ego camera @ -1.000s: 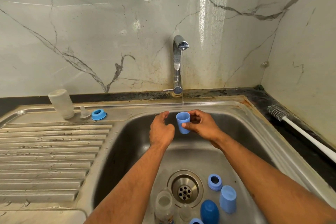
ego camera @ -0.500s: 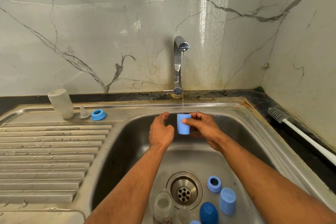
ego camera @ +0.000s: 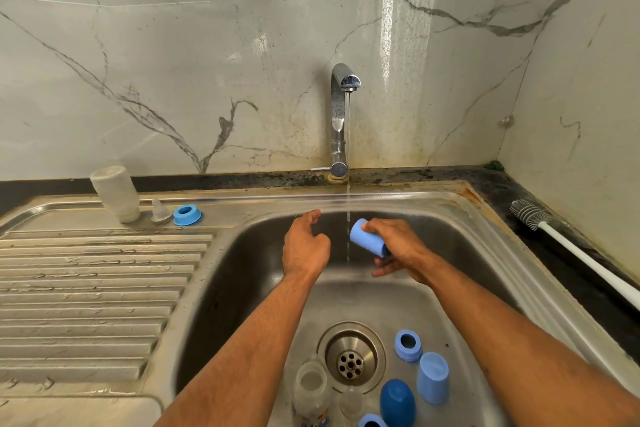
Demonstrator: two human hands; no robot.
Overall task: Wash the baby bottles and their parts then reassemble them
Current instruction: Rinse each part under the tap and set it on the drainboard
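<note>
Marble-patterned wall panels back a steel sink [ego camera: 242,253], where a thin stream runs from the tap [ego camera: 341,114]. Just right of the stream, the right hand [ego camera: 398,246] grasps a light blue cap [ego camera: 367,242], tipped on its side. Left of the stream, the left hand [ego camera: 304,246] holds nothing, fingers loosely curled. On the far drainboard, left, stands an upturned bottle [ego camera: 116,192].
</note>
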